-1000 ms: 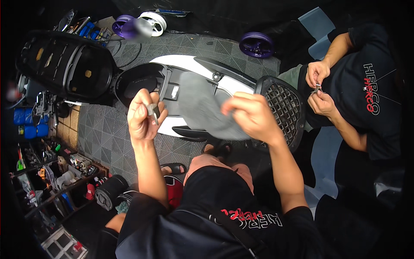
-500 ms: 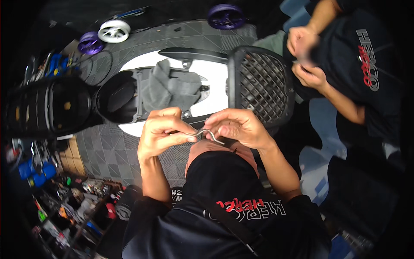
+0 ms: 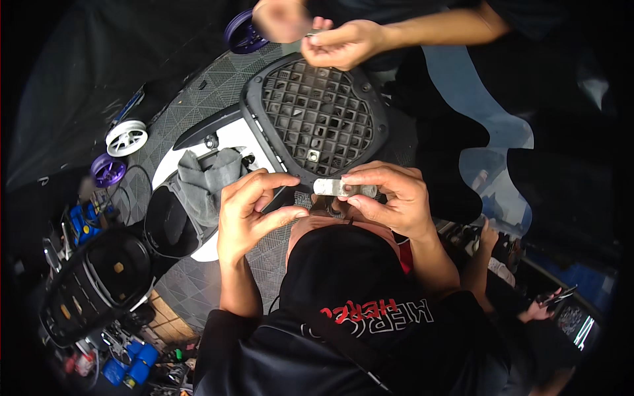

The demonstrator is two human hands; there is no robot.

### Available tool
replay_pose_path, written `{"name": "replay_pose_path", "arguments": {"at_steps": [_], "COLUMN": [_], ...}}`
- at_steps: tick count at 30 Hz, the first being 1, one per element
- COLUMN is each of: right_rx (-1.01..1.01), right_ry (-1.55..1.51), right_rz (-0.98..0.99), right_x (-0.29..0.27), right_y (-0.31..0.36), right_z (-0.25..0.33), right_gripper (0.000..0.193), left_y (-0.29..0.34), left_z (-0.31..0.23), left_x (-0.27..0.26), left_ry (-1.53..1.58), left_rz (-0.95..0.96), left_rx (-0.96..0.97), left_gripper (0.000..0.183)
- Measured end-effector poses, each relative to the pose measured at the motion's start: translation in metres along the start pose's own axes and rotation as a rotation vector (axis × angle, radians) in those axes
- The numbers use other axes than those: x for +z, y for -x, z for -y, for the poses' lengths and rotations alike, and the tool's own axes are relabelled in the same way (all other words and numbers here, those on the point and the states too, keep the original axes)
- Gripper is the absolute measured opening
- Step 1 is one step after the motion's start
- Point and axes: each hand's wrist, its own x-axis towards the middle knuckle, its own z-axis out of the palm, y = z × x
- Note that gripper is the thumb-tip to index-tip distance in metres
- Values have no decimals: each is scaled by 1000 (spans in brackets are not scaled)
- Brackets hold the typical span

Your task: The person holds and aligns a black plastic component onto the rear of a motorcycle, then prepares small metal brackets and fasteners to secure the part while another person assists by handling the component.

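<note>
A small pale metal bracket (image 3: 327,187) with a rounded end is pinched between the thumb and fingers of my right hand (image 3: 395,198). Its flat side shows now, and part of it is covered by the fingertips. Just left of the bracket, my left hand (image 3: 254,210) is open, thumb and index finger spread apart and not touching it. Beyond both hands lies a scooter's white rear body (image 3: 247,138) with a black lattice rack (image 3: 317,112). A grey cloth (image 3: 210,178) rests on the body beside my left hand.
At the top, a co-worker's hands (image 3: 347,43) hold a small item I cannot make out. A white wheel (image 3: 126,138) and purple wheels (image 3: 107,170) lie on the patterned floor mat. The black underseat tub (image 3: 119,267) and blue objects (image 3: 132,362) are at left. Another person's hand (image 3: 538,310) shows lower right.
My left hand has let go of the bracket and spread its fingers. The right hand now holds it, turned flat side up. The view has swung, shifting the scooter body left.
</note>
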Motion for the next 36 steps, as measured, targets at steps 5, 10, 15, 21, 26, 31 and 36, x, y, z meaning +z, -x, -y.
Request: {"name": "replay_pose_path", "arguments": {"at_steps": [5,10,15,21,26,31,36], "right_rx": [-24,67,211,353,383,392,285], "right_ry": [-54,-165,-322,-457,-517,-572,-595], "right_rz": [-71,-97,-93,-85,-112,-138,-215], "right_x": [-16,-25,-34,-37,-34,-27,-13], "right_y": [11,16,19,15,13,13,16], "right_z": [-6,-6,-4,-9,-14,-19,-30], "right_gripper": [27,25,26,28,27,32,33], "left_y": [-15,-32,-35,-35,-37,-37,-37], "left_z": [-8,-13,-23,-25,-17,-15,-12], "left_x": [28,53,70,79,79,77,87], "left_ry": [-22,-75,-4,490,570,682,811], "left_rz": [76,25,-5,-40,-38,-40,-10], "left_rx": [-68,161,63,-522,-540,-584,-608], "left_gripper": [59,34,19,20,25,30,30]}}
